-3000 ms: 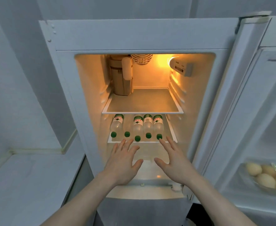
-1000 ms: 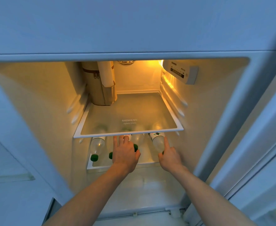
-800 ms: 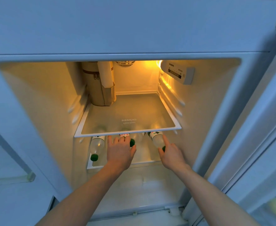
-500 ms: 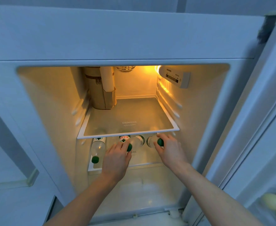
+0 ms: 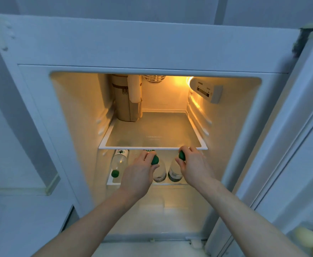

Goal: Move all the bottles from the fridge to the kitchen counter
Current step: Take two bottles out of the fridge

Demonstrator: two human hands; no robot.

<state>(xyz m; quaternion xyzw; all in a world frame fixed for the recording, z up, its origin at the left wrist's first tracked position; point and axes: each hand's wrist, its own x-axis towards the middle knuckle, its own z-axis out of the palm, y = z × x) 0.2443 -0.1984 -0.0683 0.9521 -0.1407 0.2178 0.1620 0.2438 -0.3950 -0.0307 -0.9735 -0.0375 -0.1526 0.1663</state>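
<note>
The open fridge (image 5: 152, 43) holds clear plastic bottles with green caps on its second shelf (image 5: 148, 182). My left hand (image 5: 139, 175) grips one bottle (image 5: 160, 173) by the neck, its green cap showing between my fingers, the bottle hanging upright. My right hand (image 5: 192, 166) grips a second bottle (image 5: 174, 171) the same way, cap up. Both held bottles are just in front of the glass shelf's edge. A third bottle (image 5: 119, 160) still lies on its side at the left of the second shelf. Another label peeks out behind my left hand.
The upper glass shelf (image 5: 152, 145) carries a tall brown package (image 5: 126, 101) at its back left. A control panel (image 5: 205, 89) sits on the right inner wall. The fridge door (image 5: 300, 145) stands open at right with eggs (image 5: 307, 238) in its tray. A pale counter (image 5: 22, 219) lies at lower left.
Both hands closed on bottle necks and lifted the bottles from lying flat to hanging upright, drawing them toward the shelf's front. The camera has pulled back a little.
</note>
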